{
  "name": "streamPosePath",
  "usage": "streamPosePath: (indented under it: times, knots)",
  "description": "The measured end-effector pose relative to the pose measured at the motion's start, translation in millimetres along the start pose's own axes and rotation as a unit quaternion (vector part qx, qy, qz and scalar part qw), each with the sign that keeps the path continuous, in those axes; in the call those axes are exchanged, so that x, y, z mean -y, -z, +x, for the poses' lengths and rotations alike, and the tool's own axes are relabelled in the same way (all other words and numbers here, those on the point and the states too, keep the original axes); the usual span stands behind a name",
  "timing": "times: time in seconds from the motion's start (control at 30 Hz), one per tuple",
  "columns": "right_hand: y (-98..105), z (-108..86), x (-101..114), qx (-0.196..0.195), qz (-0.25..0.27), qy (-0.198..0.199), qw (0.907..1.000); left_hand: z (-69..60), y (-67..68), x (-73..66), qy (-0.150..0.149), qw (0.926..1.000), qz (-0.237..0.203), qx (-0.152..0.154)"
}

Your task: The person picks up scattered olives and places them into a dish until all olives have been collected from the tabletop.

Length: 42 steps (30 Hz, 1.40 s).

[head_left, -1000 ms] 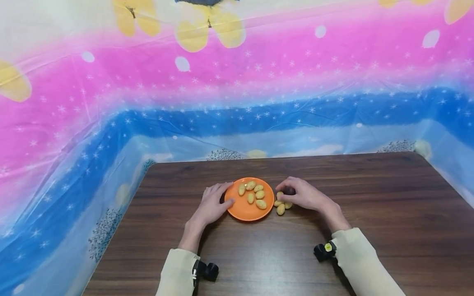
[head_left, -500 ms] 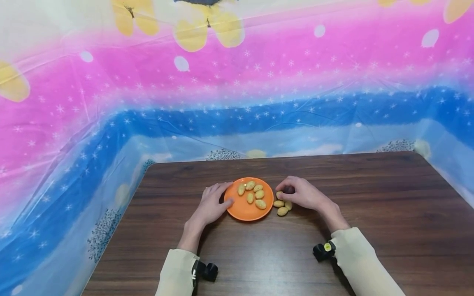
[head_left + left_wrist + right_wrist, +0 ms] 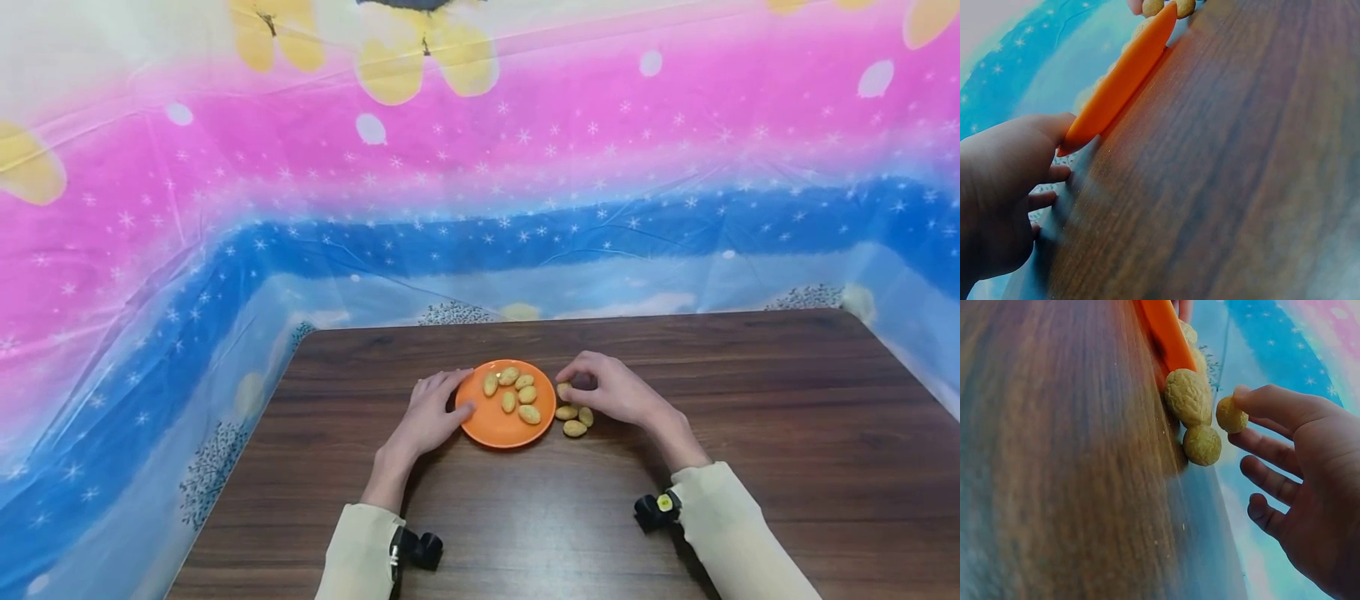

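Observation:
An orange plate [image 3: 495, 429] bears several small yellow, wrinkled oval pieces [image 3: 529, 414]; their exact kind is unclear. At its left rim, my left hand [image 3: 429, 417] holds the plate, thumb over the edge and index finger on the rim farther back. My right hand [image 3: 622, 397], just right of the plate, pinches one yellow wrinkled piece [image 3: 1231, 415] between thumb and fingertips, raised off the table. Three loose pieces [image 3: 575, 428] lie on the table below that hand, close beside the plate. Two of these, a larger one [image 3: 1186, 395] and a rounder one [image 3: 1202, 445], show in the right wrist view.
The brown wood-grain table [image 3: 525, 525] stretches around the plate. Behind and left of it hangs a pink and blue patterned cloth [image 3: 480, 183]. Black wrist cameras sit on both forearms, the left camera [image 3: 418, 550] low above the table.
My right hand has lifted one piece slightly away from the loose group, and the nearest loose piece has turned sideways. My left hand and the plate stay in place.

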State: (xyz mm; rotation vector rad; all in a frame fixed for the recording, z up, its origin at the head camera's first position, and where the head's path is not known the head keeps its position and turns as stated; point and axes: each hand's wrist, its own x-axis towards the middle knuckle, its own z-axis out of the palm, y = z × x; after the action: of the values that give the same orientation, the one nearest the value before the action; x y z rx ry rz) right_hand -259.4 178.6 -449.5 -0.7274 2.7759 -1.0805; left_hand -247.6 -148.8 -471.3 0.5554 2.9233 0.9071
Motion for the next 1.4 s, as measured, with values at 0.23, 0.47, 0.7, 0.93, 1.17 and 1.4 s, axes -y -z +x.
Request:
streamPosePath:
  times: [0.23,0.47,0.7,0.93,1.17,1.4]
  knots:
    - [-2.9,1.6,5.4,-0.006,-0.003,0.008,0.9999,-0.9,-0.4,0.6,-0.001,1.0,-0.004,-0.005]
    - [-9.0,0.8,9.3,0.001,-0.013,0.019,0.9997,-2.5,-2.6,2.4,0.004,1.0,-0.005,-0.002]
    - [-9.9,2.6,13.9,0.008,-0.028,0.041,0.9987,-0.4,-2.0,1.7,0.001,1.0,-0.003,-0.005]
    - [-13.4,5.3,16.4,0.021,-0.04,0.052,0.9976,0.3,-1.2,1.0,-0.001,1.0,-0.005,-0.004]
    - [-17.9,6.4,19.0,0.031,-0.052,0.058,0.9965,0.2,-2.1,2.0,-0.001,1.0,-0.003,-0.006]
    - [-19.5,7.0,22.7,0.041,-0.062,0.066,0.9951,0.8,-1.9,1.4,-0.002,1.0,-0.005,-0.007]
